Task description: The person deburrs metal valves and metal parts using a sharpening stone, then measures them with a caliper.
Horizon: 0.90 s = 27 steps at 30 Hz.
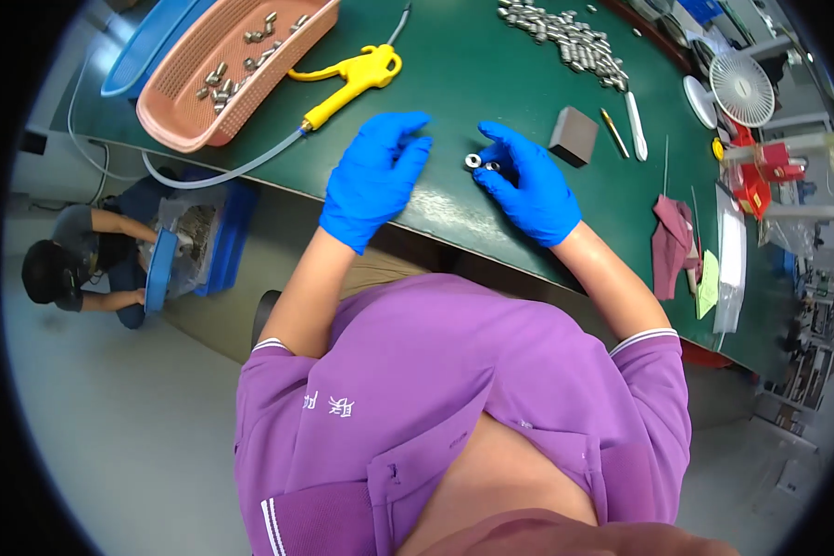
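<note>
Both hands wear blue gloves above the near edge of the green table (454,83). My right hand (533,190) has its thumb and fingers curled round small silvery metal sleeves (473,161); one shows its round open end at the fingertips, another is partly hidden by the fingers. My left hand (371,181) rests at the table edge, its thumb and forefinger apart and nothing visible between them. A grey-brown rectangular block (574,136) lies just beyond my right hand. Past my left hand is a yellow air blow gun (352,83) with a clear hose.
An orange basket (171,120) holding several metal sleeves stands at the left, beside a blue tray (125,74). Many similar parts (574,42) lie in a heap at the far right. A white-handled tool (636,125), a cloth (672,246) and a fan (741,88) are rightward. Another person (93,250) crouches at left.
</note>
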### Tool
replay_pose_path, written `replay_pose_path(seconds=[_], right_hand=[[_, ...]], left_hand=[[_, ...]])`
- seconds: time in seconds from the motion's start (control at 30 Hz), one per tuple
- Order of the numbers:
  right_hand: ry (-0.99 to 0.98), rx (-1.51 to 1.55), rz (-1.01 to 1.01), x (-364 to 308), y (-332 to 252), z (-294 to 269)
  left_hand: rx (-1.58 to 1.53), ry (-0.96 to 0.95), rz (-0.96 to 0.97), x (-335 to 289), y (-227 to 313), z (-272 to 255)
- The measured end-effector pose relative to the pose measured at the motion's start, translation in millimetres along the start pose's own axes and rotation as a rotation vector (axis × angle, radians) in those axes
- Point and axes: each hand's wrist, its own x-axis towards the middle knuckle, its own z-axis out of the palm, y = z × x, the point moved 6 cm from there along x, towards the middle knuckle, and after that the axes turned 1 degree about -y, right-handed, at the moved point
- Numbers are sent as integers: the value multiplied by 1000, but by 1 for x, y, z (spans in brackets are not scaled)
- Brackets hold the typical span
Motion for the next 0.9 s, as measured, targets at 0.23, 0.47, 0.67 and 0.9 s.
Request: replay_pose_path(seconds=[0.23, 0.47, 0.67, 0.9], right_hand=[[203, 358, -52, -14, 14, -45], [251, 351, -144, -10, 24, -53], [312, 518, -99, -16, 31, -57], [253, 447, -73, -16, 24, -50]], left_hand=[[121, 17, 108, 4, 18, 6], [253, 34, 153, 2, 19, 6], [270, 2, 100, -2, 23, 7], [259, -24, 75, -1, 26, 2]])
